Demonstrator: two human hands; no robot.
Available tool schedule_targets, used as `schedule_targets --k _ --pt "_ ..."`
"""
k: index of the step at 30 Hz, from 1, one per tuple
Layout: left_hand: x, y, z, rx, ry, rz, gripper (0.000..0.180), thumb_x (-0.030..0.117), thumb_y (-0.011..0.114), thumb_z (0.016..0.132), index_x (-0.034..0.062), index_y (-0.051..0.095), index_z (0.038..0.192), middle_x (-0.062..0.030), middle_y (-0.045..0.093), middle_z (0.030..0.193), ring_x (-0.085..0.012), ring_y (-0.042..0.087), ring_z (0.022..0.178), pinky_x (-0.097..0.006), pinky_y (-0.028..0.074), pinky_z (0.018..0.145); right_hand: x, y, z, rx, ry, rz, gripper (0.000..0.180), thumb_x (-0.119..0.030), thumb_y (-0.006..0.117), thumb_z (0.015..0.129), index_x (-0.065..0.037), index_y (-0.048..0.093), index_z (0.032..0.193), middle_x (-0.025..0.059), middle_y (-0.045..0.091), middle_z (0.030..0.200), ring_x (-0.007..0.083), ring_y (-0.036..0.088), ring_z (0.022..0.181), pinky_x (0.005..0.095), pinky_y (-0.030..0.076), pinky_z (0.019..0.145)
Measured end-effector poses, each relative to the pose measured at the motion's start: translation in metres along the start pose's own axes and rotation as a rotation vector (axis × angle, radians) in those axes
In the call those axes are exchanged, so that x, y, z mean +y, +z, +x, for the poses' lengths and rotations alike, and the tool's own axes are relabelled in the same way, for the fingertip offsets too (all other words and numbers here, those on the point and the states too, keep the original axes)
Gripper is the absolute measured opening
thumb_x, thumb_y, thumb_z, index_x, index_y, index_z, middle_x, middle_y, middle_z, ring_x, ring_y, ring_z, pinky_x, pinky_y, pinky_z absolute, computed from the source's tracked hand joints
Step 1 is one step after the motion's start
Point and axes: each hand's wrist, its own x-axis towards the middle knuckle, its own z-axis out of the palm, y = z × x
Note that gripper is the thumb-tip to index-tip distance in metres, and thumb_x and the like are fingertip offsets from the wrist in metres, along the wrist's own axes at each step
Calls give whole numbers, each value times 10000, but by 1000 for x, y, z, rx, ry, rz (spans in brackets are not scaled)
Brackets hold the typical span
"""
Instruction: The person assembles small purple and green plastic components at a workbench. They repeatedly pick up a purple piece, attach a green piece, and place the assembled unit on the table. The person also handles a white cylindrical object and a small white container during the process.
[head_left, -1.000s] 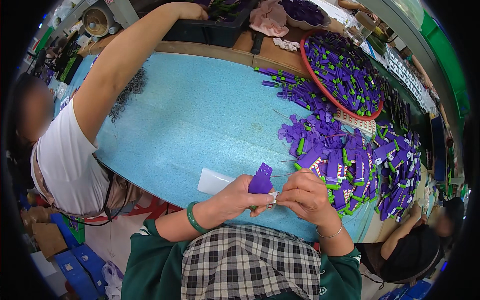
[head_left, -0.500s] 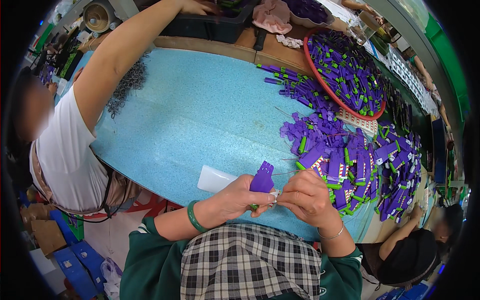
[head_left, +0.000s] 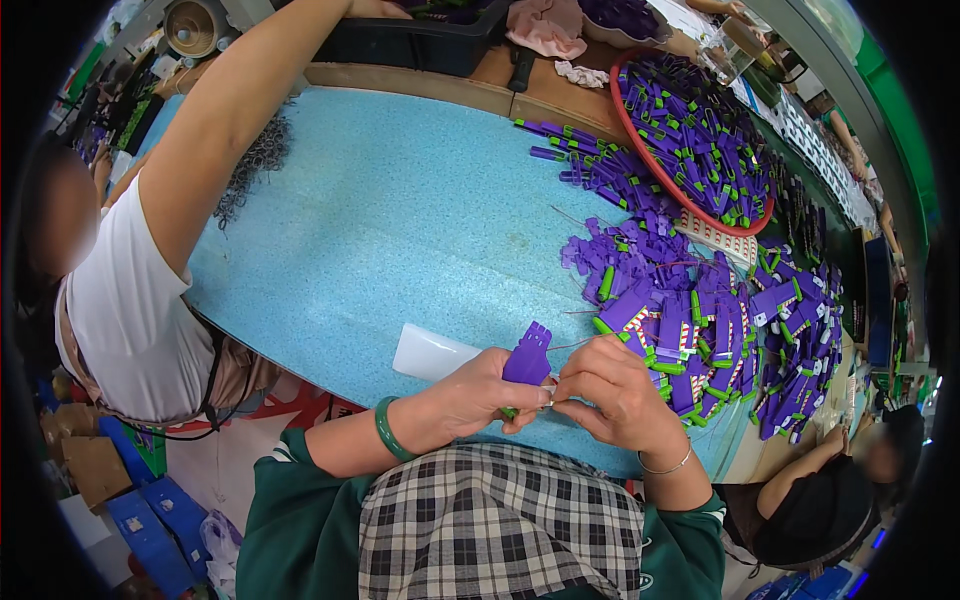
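Note:
My left hand (head_left: 474, 394) is closed round a flat purple plastic piece (head_left: 528, 362) with a toothed upper end, and a bit of green shows under the fingers. My right hand (head_left: 622, 398) pinches at the piece's lower right end, where a small pale bit shows between the fingertips of both hands. What the right fingers hold is too small to make out. A thin reddish wire runs by the right hand. Left of my hands, a glossy white card (head_left: 432, 353) lies on the blue tabletop (head_left: 400, 210).
Purple-and-green pieces (head_left: 725, 335) are heaped to the right. Behind them stands a red-rimmed basket (head_left: 645, 158) full of similar parts. At the left, a co-worker's arm (head_left: 235, 120) reaches to a black bin (head_left: 400, 48), beside a pile of dark wire bits (head_left: 262, 165).
My right fingers have shifted slightly at the end of the purple piece, which stays in my left hand. The co-worker's hand has moved left a little at the black bin.

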Motion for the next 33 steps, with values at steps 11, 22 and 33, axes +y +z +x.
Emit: schedule_targets --k 11,22,33 --pt "-1 0 0 -12 -11 21 133 132 673 805 22 605 836 -35 558 691 -120 542 566 -259 385 456 1 -6 5 -13 30 72 194 -77 764 650 -72 634 793 37 586 771 222 583 740 336 443 665" --pt "-5 -4 3 -70 -111 -184 118 112 681 797 43 598 842 -18 534 689 -110 516 563 -269 375 464 10 -1 2 -31 -8 150 158 -70 756 661 -68 641 770 41 592 777 220 587 731 334 461 658" --pt "-8 -7 7 -155 -157 -285 141 148 684 815 96 555 797 17 476 656 -103 475 571 -260 337 483 16 7 -1 3 0 259 191 -45 730 689 -53 572 796 65 570 781 244 574 718 339 459 628"
